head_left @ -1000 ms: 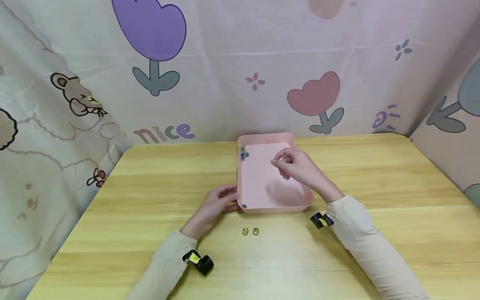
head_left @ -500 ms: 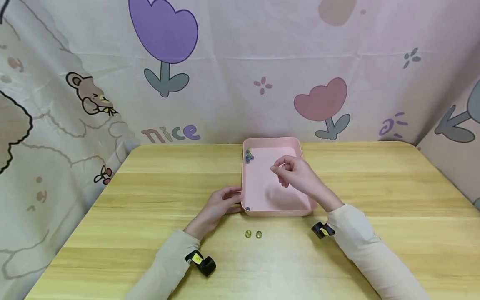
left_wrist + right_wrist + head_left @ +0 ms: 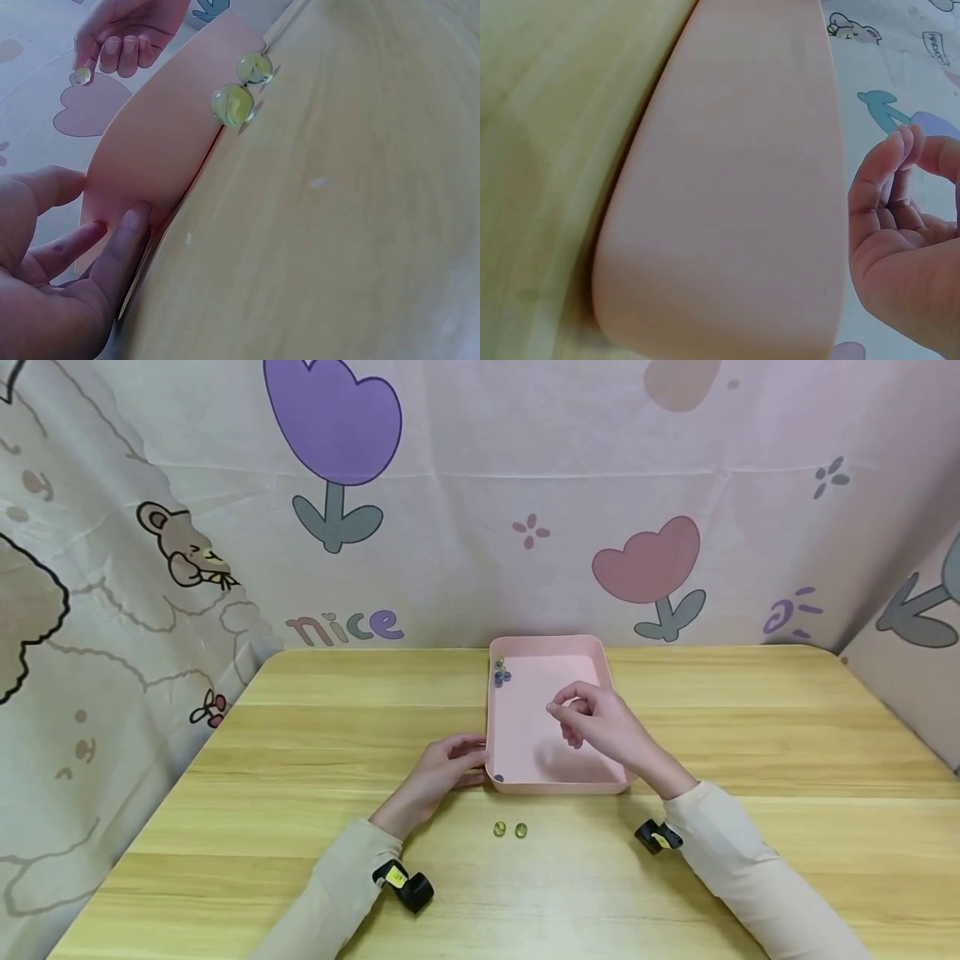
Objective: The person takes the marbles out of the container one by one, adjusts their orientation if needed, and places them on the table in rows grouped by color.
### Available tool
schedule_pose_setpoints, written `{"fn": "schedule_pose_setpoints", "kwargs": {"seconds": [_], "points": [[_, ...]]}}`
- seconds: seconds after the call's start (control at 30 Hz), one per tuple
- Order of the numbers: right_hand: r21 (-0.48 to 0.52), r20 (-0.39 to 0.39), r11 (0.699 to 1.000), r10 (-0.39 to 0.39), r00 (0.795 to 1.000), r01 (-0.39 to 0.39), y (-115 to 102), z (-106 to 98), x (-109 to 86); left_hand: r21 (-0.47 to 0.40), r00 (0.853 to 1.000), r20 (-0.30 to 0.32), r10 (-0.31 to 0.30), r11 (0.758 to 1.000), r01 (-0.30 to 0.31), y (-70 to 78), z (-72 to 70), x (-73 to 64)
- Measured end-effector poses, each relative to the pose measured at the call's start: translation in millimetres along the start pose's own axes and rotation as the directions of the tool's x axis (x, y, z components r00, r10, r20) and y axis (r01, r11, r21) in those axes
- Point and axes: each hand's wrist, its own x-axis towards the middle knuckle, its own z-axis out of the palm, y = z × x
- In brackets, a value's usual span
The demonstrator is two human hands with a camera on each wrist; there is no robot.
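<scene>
A shallow pink tray (image 3: 551, 787) lies on the table. Its left front corner is touched by the fingertips of my left hand (image 3: 438, 774), thumb and fingers spread along the outer wall. Over the tray is my right hand (image 3: 603, 720), pinching a clear yellowish marble (image 3: 82, 75) between thumb and index finger. Several blue and green marbles (image 3: 500, 677) cluster by the tray's far left wall. One blue marble (image 3: 498, 778) sits in its near left corner. In front of the tray, two yellow-green marbles (image 3: 233, 104) rest on the wood.
The wooden table (image 3: 337, 710) ends at a printed cloth backdrop (image 3: 465, 560), which also hangs along the left and right sides. A small black camera (image 3: 405, 885) is strapped to the left wrist, another camera (image 3: 657, 837) to the right.
My right hand has come slightly nearer over the tray, still pinching. The left hand keeps its place at the tray's corner. The head view has shifted a little, moving the scene rightward.
</scene>
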Motion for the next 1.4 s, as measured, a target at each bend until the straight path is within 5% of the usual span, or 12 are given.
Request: {"fn": "schedule_pose_setpoints", "kwargs": {"seconds": [0.53, 1.03, 1.4], "points": [[-0.037, 0.086, 0.997, -0.067, 0.994, 0.070, 6.1, 0.3, -19.2, 0.006, 1.000, 0.001, 0.009, 1.000, -0.009, 0.2, -0.4, -1.3], [-0.047, 0.087, 0.999, -0.004, 0.996, 0.008, 11.9, -4.6, -37.0, 0.003, 1.000, -0.002, 0.005, 1.000, -0.005, -0.1, -1.2, -2.8], [0.016, 0.187, 1.000, -0.010, 0.982, 0.008, 3.0, 5.0, -49.0, 0.001, 1.000, 0.004, 0.016, 1.000, -0.016, -0.5, 0.9, -3.2]]}}
